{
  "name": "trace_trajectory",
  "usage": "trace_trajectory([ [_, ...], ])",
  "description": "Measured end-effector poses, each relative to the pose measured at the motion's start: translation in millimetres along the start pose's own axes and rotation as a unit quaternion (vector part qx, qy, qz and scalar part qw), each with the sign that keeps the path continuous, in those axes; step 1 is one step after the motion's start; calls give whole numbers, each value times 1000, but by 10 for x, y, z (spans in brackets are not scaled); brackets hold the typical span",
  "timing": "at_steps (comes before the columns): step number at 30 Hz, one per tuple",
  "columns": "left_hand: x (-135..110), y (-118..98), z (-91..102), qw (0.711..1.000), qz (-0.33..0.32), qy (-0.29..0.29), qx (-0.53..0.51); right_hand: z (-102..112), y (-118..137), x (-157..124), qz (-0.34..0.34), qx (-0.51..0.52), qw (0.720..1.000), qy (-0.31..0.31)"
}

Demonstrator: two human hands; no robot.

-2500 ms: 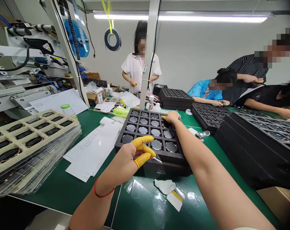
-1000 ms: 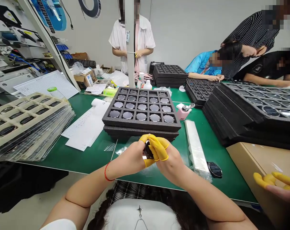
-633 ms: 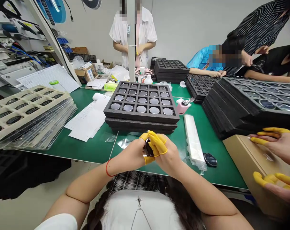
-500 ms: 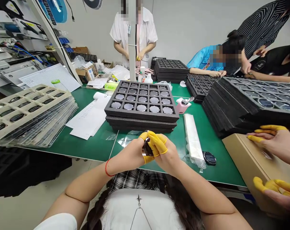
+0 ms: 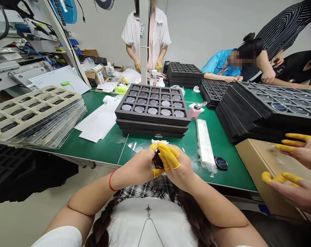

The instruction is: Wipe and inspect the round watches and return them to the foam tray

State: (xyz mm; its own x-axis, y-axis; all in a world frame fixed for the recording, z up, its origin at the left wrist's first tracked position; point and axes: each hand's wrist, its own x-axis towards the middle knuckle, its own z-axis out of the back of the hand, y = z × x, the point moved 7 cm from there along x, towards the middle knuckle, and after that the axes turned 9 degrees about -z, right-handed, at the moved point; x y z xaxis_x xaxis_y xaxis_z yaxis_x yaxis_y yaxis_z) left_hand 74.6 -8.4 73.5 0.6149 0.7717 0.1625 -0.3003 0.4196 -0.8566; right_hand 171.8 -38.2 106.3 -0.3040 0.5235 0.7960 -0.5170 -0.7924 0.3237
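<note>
Between my two hands, over the table's front edge, is a small dark round disc (image 5: 158, 159) with a shiny surface, held on its edge. My left hand (image 5: 143, 164) grips it from the left, wearing yellow finger cots. My right hand (image 5: 177, 167), also in yellow finger cots, has its fingers closed over the disc's right side and covers much of it. Just beyond my hands lie a clear plastic film (image 5: 137, 146) and a small white-pink piece (image 5: 159, 141). Behind them stands a stack of black foam trays (image 5: 152, 118) with round discs in its compartments.
Left are stacked beige trays (image 5: 37, 118) and papers (image 5: 100, 120). Right are a pink bottle (image 5: 195, 112), a white wrapped strip (image 5: 205, 145), a dark disc (image 5: 221, 163) and a cardboard box (image 5: 255, 164). A co-worker's hands (image 5: 296, 171) hover over the box. More black trays (image 5: 237, 116) stand behind.
My hands stay closed around the disc in nearly the same place. The white-pink piece now shows beyond them. At right, the co-worker's hands have shifted; the view has tilted slightly.
</note>
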Motion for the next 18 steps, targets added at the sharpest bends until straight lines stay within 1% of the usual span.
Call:
trace_trajectory([
  [2,-51,-22,-22,999,-4,10,47,5,32,-50,3,26,1000,3],
  [4,-110,-77,-29,998,-11,17,67,31,84,-84,9,48,999,3],
  [6,-181,-176,-34,997,-25,35,59,83,162,-87,15,71,997,8],
  [8,-267,-298,-40,996,-38,67,41,144,281,-57,27,109,993,32],
  [10,-365,-412,-38,994,-39,97,28,206,436,-10,52,146,986,67],
  [12,-465,-498,-26,993,-24,116,16,259,596,31,85,159,979,96],
  [15,-609,-585,-37,990,7,141,1,311,804,31,143,172,967,120],
  [17,-688,-636,-73,988,5,156,-19,324,907,-17,173,175,961,127],
  [18,-716,-657,-84,987,-1,154,-34,331,951,-53,186,174,959,127],
])
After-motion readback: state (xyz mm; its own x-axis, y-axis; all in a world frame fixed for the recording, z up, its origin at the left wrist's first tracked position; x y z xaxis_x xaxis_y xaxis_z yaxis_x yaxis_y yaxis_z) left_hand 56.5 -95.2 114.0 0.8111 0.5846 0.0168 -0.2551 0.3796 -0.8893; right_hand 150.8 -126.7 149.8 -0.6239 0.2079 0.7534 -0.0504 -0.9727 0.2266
